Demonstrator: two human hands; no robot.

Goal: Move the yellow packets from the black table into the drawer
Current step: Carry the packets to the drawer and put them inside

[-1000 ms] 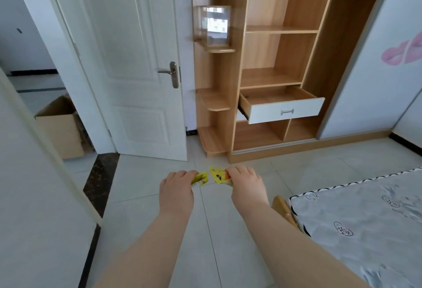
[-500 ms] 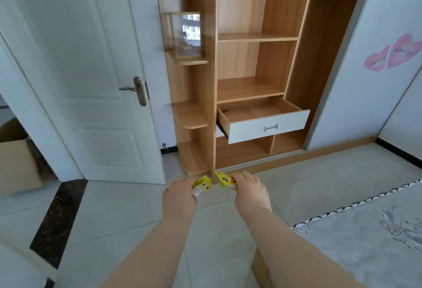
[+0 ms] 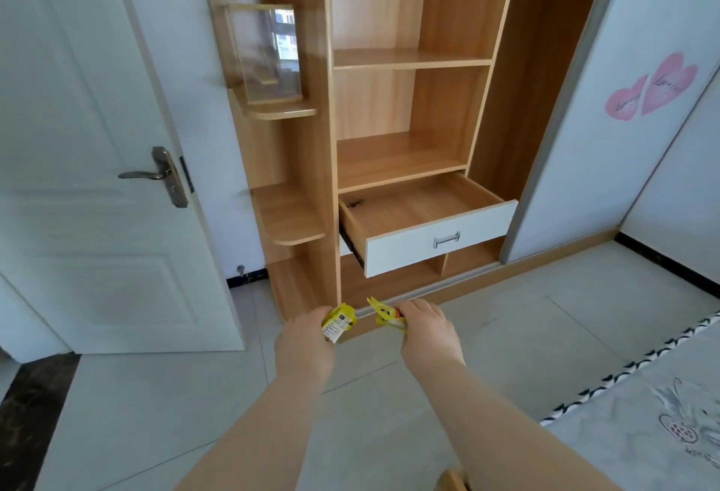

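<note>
My left hand is closed around a yellow packet with a white label. Another yellow packet sticks out of my right hand, which grips it. Both hands are held out in front of me above the tiled floor. Ahead stands a wooden wardrobe with its white-fronted drawer pulled out; the wooden inside of the drawer holds only a small dark item in its back left corner. The hands are below and a little left of the drawer front. The black table is out of view.
A white door with a metal handle stands at the left. Curved corner shelves jut from the wardrobe's left side, one carrying a clear box. A bed with a grey cover fills the lower right. A sliding wardrobe panel with pink hearts is at the right.
I have come closer to the wardrobe and turned right; the drawer looms larger and its inside shows. Both hands keep their packets, now a little further apart. The cardboard box has left view.
</note>
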